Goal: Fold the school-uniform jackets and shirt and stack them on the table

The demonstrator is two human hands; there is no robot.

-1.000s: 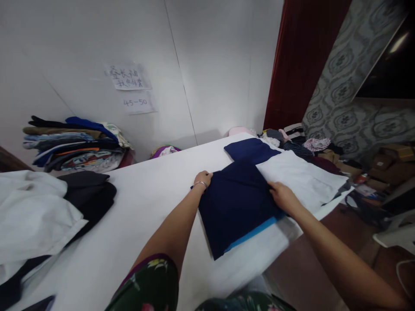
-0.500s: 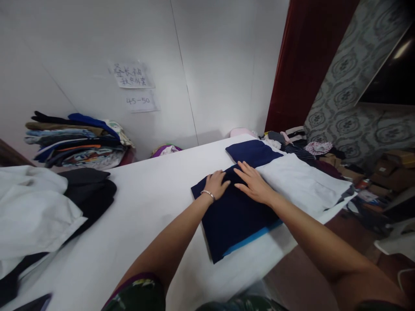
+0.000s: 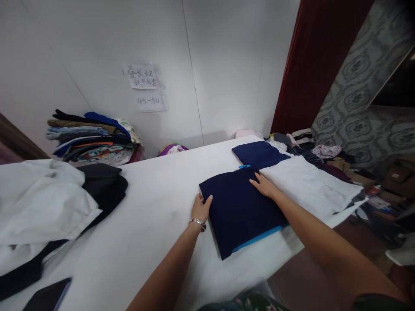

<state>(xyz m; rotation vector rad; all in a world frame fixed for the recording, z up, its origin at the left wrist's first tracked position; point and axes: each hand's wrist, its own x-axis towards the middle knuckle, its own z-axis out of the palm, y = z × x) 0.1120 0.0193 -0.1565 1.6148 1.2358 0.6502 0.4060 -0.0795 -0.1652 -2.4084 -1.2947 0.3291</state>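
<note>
A folded navy garment [image 3: 246,207] with a bright blue layer along its near edge lies on the white table [image 3: 152,216]. At its left edge is my left hand [image 3: 201,209], thumb on top and fingers closed around the edge, partly hidden under the cloth. My right hand [image 3: 266,186] rests on the garment's upper right part with fingers stretched out. Behind it lies another navy folded piece [image 3: 257,153], with a bit of bright blue cloth [image 3: 244,166] in between. A white folded garment [image 3: 311,185] lies just right of my right hand.
White cloth [image 3: 42,198] and black clothes [image 3: 108,190] are heaped at the left. A dark flat object [image 3: 48,296] lies near the front left. A stack of folded clothes [image 3: 97,138] stands by the wall. Clothes and boxes [image 3: 402,175] fill the right side.
My left hand has moved from the garment's top down to its left edge and taken hold there. My right hand has slid right across the cloth. The view has shifted slightly left.
</note>
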